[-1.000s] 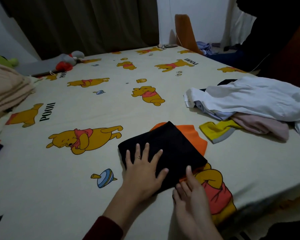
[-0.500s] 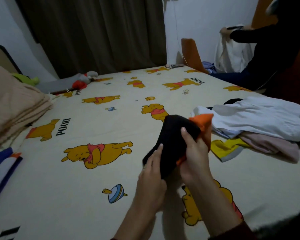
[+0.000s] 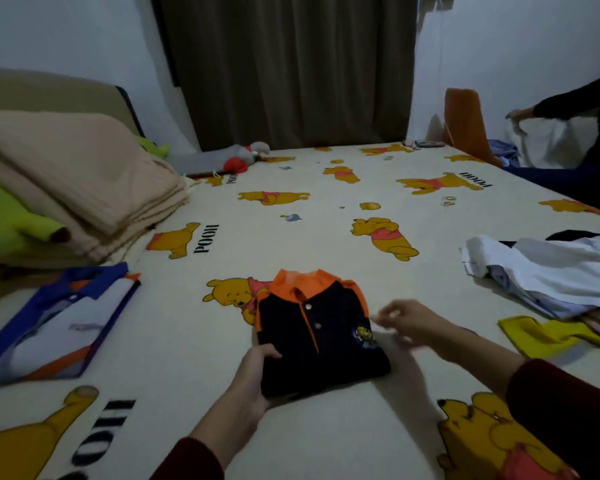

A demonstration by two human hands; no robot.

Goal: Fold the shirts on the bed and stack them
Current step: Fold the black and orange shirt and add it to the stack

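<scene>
Gripping the folded black-and-orange polo shirt point(image 3: 321, 336) at its near-left corner on the bed sheet point(image 3: 326, 441), the left hand point(image 3: 253, 379) likely carries it next to the blue-and-white folded shirt point(image 3: 59, 320); the blurred right hand point(image 3: 409, 322) hovers, its fingers' state unclear.

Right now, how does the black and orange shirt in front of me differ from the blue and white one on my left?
The black and orange shirt is a small folded bundle mid-bed; the blue and white shirt spreads wider, near the bed's left edge. The left hand grips the black and orange shirt's near corner; no hand touches the blue and white shirt. Both lie collar-up and folded on the bedsheet, each with orange trim.
</scene>
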